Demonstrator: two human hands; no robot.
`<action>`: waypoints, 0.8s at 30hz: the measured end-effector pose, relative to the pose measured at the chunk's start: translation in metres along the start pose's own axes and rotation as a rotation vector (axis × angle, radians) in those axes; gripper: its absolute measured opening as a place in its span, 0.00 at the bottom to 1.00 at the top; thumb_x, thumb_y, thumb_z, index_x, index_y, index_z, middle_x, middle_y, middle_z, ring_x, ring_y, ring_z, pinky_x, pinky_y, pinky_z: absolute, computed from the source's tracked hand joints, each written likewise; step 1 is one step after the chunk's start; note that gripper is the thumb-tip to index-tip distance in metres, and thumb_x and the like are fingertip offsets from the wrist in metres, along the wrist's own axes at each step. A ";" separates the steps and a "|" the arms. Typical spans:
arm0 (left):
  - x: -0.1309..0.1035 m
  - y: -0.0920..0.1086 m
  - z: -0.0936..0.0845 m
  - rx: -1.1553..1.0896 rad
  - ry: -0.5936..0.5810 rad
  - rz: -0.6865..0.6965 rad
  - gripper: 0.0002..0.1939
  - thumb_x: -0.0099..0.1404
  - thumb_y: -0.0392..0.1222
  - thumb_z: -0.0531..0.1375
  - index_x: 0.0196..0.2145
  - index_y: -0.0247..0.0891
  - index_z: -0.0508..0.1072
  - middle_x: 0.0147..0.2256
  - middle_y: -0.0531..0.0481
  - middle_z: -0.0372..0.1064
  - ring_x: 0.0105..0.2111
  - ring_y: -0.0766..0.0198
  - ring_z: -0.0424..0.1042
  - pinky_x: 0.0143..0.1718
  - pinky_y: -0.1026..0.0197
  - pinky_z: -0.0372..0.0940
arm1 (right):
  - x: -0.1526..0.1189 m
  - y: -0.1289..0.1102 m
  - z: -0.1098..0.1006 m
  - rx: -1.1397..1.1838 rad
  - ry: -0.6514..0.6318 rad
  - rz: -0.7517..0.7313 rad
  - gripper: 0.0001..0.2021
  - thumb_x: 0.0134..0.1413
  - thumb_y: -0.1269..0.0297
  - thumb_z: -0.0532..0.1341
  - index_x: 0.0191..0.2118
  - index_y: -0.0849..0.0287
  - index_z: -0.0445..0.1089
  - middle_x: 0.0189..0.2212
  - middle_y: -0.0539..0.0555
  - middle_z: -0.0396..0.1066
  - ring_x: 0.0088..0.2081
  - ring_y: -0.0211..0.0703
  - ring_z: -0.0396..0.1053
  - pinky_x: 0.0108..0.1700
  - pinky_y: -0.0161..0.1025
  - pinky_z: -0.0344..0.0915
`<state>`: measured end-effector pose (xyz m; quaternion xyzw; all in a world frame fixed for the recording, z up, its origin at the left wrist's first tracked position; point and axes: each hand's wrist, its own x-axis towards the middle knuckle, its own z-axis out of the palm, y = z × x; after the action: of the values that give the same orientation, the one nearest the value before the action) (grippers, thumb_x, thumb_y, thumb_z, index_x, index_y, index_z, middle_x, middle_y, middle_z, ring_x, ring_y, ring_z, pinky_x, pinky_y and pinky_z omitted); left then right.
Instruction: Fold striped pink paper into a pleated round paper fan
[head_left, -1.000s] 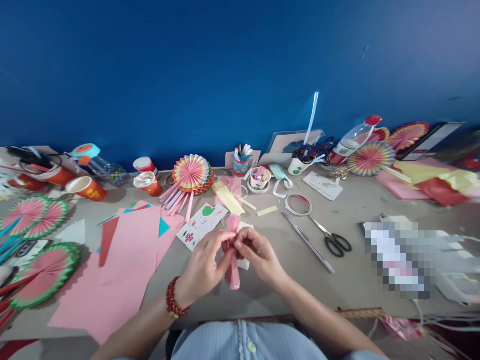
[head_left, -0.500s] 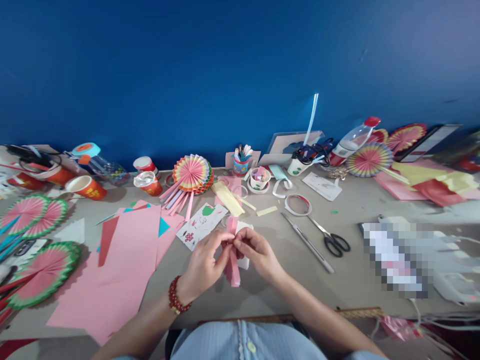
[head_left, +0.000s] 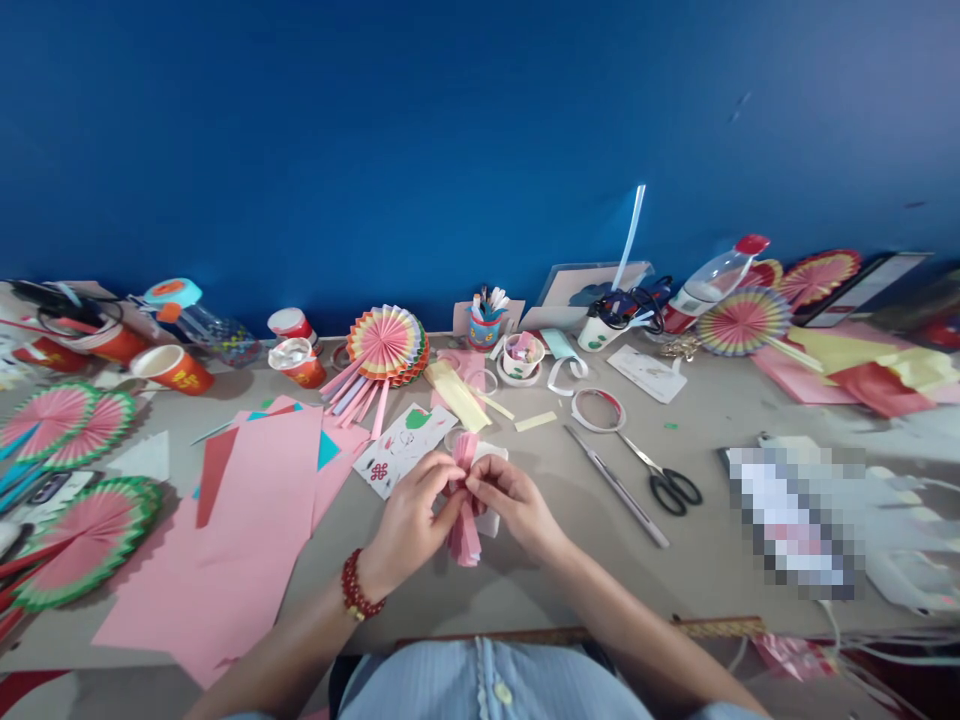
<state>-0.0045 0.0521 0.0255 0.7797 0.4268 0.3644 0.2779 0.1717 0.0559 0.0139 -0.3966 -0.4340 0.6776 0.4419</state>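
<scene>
A folded strip of pink pleated paper [head_left: 466,540] stands between my hands, its ends showing above and below my fingers. My left hand [head_left: 420,510], with a red bead bracelet at the wrist, pinches the strip's middle from the left. From the right, my right hand [head_left: 517,503] grips the same middle part between thumb and fingers. The fingertips nearly meet there, and whatever lies right under them is hidden. Behind the right hand lies a small white piece [head_left: 489,520], partly covered. A white printed card [head_left: 401,450] rests just beyond the left hand.
Pink paper sheets [head_left: 255,500] cover the left side. To the right lie a utility knife [head_left: 619,488], scissors [head_left: 671,490] and a tape roll [head_left: 598,411]. Finished paper fans [head_left: 386,345], paper cups [head_left: 172,370] and a tilted bottle [head_left: 712,280] line the back by the blue wall.
The pink pleated paper's lower end has spread a little wider, its folds loosening. Both hands keep their pinch at the middle. The view has shifted slightly.
</scene>
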 end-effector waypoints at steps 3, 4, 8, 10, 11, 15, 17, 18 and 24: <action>0.002 0.000 0.001 -0.023 0.013 -0.023 0.08 0.67 0.30 0.55 0.41 0.40 0.68 0.41 0.48 0.67 0.39 0.63 0.69 0.43 0.60 0.66 | 0.000 -0.001 0.001 0.004 -0.004 0.009 0.16 0.52 0.52 0.68 0.32 0.59 0.67 0.25 0.46 0.64 0.26 0.34 0.62 0.31 0.34 0.60; 0.003 0.000 0.001 -0.033 0.020 -0.025 0.07 0.67 0.30 0.55 0.40 0.40 0.68 0.40 0.48 0.67 0.39 0.63 0.69 0.42 0.61 0.66 | 0.000 -0.001 0.001 0.006 -0.004 0.007 0.16 0.52 0.52 0.68 0.32 0.59 0.67 0.25 0.46 0.65 0.26 0.34 0.62 0.31 0.34 0.60; 0.004 0.002 0.001 -0.061 0.024 -0.022 0.05 0.68 0.32 0.55 0.37 0.39 0.68 0.38 0.49 0.67 0.38 0.63 0.69 0.41 0.61 0.65 | 0.000 -0.001 -0.001 -0.016 -0.012 0.005 0.15 0.54 0.51 0.67 0.32 0.59 0.67 0.24 0.46 0.64 0.26 0.35 0.62 0.31 0.34 0.60; 0.003 0.002 0.002 -0.062 0.018 -0.029 0.05 0.69 0.32 0.55 0.36 0.39 0.68 0.38 0.49 0.67 0.39 0.63 0.70 0.42 0.61 0.65 | 0.000 -0.002 -0.002 -0.031 -0.004 0.004 0.15 0.55 0.52 0.66 0.32 0.59 0.68 0.24 0.46 0.64 0.26 0.35 0.62 0.31 0.34 0.60; 0.003 0.002 0.002 -0.060 0.016 -0.034 0.04 0.68 0.32 0.55 0.36 0.39 0.68 0.38 0.49 0.67 0.39 0.63 0.70 0.42 0.61 0.65 | 0.001 -0.003 -0.002 -0.035 0.002 -0.002 0.14 0.55 0.52 0.65 0.32 0.59 0.68 0.24 0.47 0.65 0.26 0.35 0.63 0.31 0.34 0.60; 0.001 0.001 0.001 -0.064 0.002 -0.048 0.05 0.68 0.32 0.55 0.37 0.39 0.69 0.38 0.49 0.66 0.39 0.63 0.69 0.42 0.61 0.65 | 0.002 -0.006 -0.004 -0.106 -0.021 -0.058 0.14 0.57 0.52 0.63 0.33 0.59 0.69 0.27 0.48 0.66 0.28 0.37 0.64 0.32 0.35 0.62; 0.001 0.001 0.001 -0.065 0.003 -0.046 0.05 0.67 0.31 0.55 0.37 0.39 0.68 0.38 0.49 0.66 0.39 0.63 0.69 0.41 0.61 0.65 | 0.004 -0.007 -0.004 -0.193 -0.017 -0.084 0.13 0.56 0.53 0.64 0.33 0.59 0.69 0.27 0.49 0.66 0.28 0.37 0.63 0.31 0.35 0.61; 0.002 0.001 0.001 -0.066 0.004 -0.046 0.06 0.67 0.31 0.55 0.37 0.39 0.69 0.38 0.49 0.66 0.39 0.63 0.69 0.41 0.61 0.65 | 0.005 -0.007 -0.003 -0.235 -0.005 -0.093 0.13 0.55 0.53 0.65 0.32 0.59 0.69 0.27 0.49 0.66 0.28 0.37 0.63 0.31 0.35 0.60; 0.006 -0.001 -0.001 -0.178 0.001 -0.102 0.05 0.67 0.33 0.56 0.33 0.39 0.70 0.35 0.49 0.67 0.38 0.62 0.69 0.40 0.60 0.65 | 0.005 -0.003 -0.003 -0.234 0.080 -0.106 0.12 0.54 0.55 0.65 0.30 0.59 0.68 0.25 0.48 0.65 0.27 0.37 0.62 0.31 0.35 0.59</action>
<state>-0.0038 0.0574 0.0278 0.7288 0.4320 0.3869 0.3641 0.1734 0.0623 0.0147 -0.4484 -0.5124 0.5818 0.4448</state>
